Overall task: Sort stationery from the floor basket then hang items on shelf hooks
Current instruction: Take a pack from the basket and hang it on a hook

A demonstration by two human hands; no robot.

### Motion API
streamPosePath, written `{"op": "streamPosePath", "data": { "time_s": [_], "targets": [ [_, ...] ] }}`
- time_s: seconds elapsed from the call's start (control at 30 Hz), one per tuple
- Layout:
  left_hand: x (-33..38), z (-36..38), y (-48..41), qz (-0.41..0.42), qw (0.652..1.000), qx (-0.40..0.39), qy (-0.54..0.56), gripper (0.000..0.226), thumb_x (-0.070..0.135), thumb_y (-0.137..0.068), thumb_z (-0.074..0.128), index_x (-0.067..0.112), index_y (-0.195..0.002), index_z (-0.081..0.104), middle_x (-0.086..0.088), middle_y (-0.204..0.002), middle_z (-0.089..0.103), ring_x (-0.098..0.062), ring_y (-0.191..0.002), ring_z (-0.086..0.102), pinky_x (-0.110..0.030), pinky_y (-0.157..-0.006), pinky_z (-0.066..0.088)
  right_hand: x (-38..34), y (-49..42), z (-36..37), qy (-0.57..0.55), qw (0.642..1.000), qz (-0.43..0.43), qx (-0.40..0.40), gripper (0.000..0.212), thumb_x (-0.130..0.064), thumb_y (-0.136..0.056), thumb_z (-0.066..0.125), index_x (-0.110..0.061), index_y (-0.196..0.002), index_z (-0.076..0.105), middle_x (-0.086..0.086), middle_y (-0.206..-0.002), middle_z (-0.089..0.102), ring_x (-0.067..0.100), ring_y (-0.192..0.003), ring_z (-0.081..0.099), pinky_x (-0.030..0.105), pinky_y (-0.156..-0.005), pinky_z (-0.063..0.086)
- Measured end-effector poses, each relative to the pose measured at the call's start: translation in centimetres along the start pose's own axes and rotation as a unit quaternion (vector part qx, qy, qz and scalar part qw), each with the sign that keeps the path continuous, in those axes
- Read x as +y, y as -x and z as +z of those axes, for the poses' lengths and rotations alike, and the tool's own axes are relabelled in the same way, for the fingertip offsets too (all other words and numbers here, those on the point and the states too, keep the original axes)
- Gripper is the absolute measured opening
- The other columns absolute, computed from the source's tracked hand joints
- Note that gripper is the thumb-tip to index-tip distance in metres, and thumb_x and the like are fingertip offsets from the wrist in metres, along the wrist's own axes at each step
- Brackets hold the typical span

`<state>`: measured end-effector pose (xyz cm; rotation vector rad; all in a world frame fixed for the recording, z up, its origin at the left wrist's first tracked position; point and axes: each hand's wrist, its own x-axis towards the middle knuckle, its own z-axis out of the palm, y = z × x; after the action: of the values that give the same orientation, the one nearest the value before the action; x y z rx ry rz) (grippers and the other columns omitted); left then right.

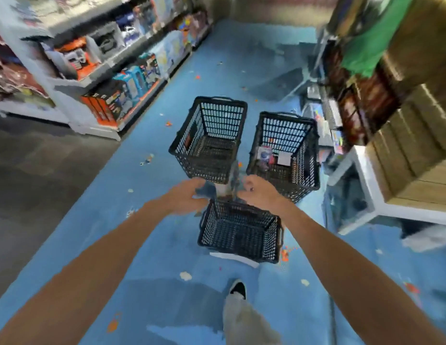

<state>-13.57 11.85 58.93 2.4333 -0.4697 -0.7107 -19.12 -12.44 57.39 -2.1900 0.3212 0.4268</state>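
Three black plastic baskets stand on the blue floor. The near basket [242, 250] sits right below my hands. The far left basket [189, 140] looks bare inside. The far right basket [309, 155] holds a few small packets [265, 155]. My left hand [184, 197] and my right hand [259, 192] are both closed on a blurred bluish-grey item [224, 188] held between them above the near basket's far rim. What the item is cannot be told.
Shelves of boxed toys [122, 95] line the left side of the aisle. A wooden-crate display [411, 150] on a white base stands at the right. A white sheet [234, 258] lies under the near basket. My shoe [238, 290] is just behind it.
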Motion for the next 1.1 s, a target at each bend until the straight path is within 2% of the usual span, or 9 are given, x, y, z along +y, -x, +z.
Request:
{"op": "streamPosePath", "data": {
  "time_s": [0.1, 0.2, 0.27, 0.43, 0.57, 0.77, 0.87, 0.97, 1.1],
  "targets": [
    [3.1, -0.1, -6.0, 0.026, 0.999, -0.043, -0.015, 0.066, 0.023, -0.098, 0.069, 0.009, -0.154, 0.037, -0.008, -0.154, 0.044, -0.027, -0.14, 0.046, -0.031, -0.108, 0.04, 1.8, -2.4, -3.6, -0.025, 0.998, 0.038, 0.039, 0.047, -0.025, -0.098, 0.066, 0.007, -0.13, 0.053, 0.029, -0.126, 0.058, 0.045, -0.113, 0.058, 0.047, -0.096, 0.049],
    [6.0, -0.6, -11.1, 0.055, 0.994, -0.09, -0.011, 0.071, 0.019, -0.098, 0.068, 0.004, -0.156, 0.031, -0.015, -0.16, 0.034, -0.034, -0.147, 0.037, -0.049, -0.116, 0.038, 3.9, -5.4, -7.0, -0.081, 0.993, 0.064, 0.054, 0.031, -0.026, -0.094, 0.07, -0.002, -0.108, 0.057, 0.02, -0.098, 0.061, 0.038, -0.092, 0.061, 0.043, -0.101, 0.046],
    [7.7, -1.1, -14.1, 0.07, 0.993, -0.093, -0.015, 0.069, 0.021, -0.097, 0.069, 0.006, -0.155, 0.034, -0.012, -0.157, 0.039, -0.034, -0.145, 0.041, -0.05, -0.114, 0.041, 4.2, -6.8, -9.0, -0.123, 0.986, 0.077, 0.08, 0.033, -0.026, -0.094, 0.071, -0.013, -0.119, 0.055, 0.006, -0.104, 0.063, 0.029, -0.1, 0.065, 0.045, -0.097, 0.051],
    [11.1, -2.1, -20.5, 0.108, 0.985, -0.126, -0.051, 0.076, 0.029, -0.098, 0.069, 0.011, -0.159, 0.027, -0.006, -0.165, 0.031, -0.029, -0.147, 0.039, -0.042, -0.117, 0.039, 3.6, -9.2, -12.8, -0.157, 0.971, 0.132, 0.122, 0.046, -0.02, -0.098, 0.066, 0.005, -0.133, 0.051, 0.03, -0.124, 0.061, 0.047, -0.118, 0.059, 0.058, -0.102, 0.046],
    [13.1, -2.7, -26.4, 0.142, 0.973, -0.162, -0.08, 0.077, 0.038, -0.099, 0.065, 0.016, -0.16, 0.025, -0.004, -0.166, 0.027, -0.028, -0.148, 0.037, -0.045, -0.117, 0.038, 4.7, -11.9, -15.6, -0.178, 0.955, 0.167, 0.17, 0.053, -0.025, -0.097, 0.067, -0.001, -0.139, 0.047, 0.023, -0.13, 0.057, 0.037, -0.119, 0.059, 0.053, -0.103, 0.047],
    [17.0, -3.0, -33.8, 0.172, 0.96, -0.199, -0.101, 0.064, 0.036, -0.1, 0.064, 0.014, -0.153, 0.037, -0.01, -0.156, 0.041, -0.033, -0.138, 0.048, -0.048, -0.111, 0.043, 6.6, -15.3, -20.1, -0.166, 0.933, 0.209, 0.243, 0.034, -0.029, -0.093, 0.069, -0.009, -0.118, 0.056, 0.0, -0.101, 0.055, 0.02, -0.1, 0.054, 0.032, -0.079, 0.044],
    [18.4, -2.0, -37.1, 0.185, 0.956, -0.202, -0.104, 0.056, 0.033, -0.098, 0.065, 0.009, -0.143, 0.045, -0.01, -0.145, 0.046, -0.027, -0.123, 0.054, -0.045, -0.104, 0.046, 7.8, -17.1, -21.6, -0.182, 0.925, 0.221, 0.252, 0.022, -0.026, -0.093, 0.071, -0.015, -0.086, 0.053, -0.009, -0.077, 0.049, 0.011, -0.074, 0.051, 0.027, -0.063, 0.037],
    [19.2, -0.7, -40.1, 0.174, 0.955, -0.218, -0.097, 0.053, 0.031, -0.097, 0.066, 0.01, -0.141, 0.046, -0.007, -0.141, 0.049, -0.023, -0.123, 0.05, -0.039, -0.1, 0.042, 9.2, -19.5, -23.0, -0.184, 0.926, 0.233, 0.233, 0.023, -0.023, -0.095, 0.069, -0.01, -0.111, 0.059, 0.001, -0.103, 0.064, 0.016, -0.092, 0.058, 0.03, -0.084, 0.042],
    [18.6, 2.8, -45.3, 0.126, 0.965, -0.228, -0.041, 0.018, 0.029, -0.089, 0.064, 0.014, -0.09, 0.055, 0.001, -0.086, 0.057, -0.022, -0.075, 0.057, -0.041, -0.073, 0.041, 13.3, -25.1, -24.2, -0.164, 0.939, 0.244, 0.181, 0.046, -0.025, -0.097, 0.066, -0.006, -0.137, 0.051, 0.008, -0.137, 0.056, 0.027, -0.125, 0.054, 0.034, -0.101, 0.042]
  ]
}}
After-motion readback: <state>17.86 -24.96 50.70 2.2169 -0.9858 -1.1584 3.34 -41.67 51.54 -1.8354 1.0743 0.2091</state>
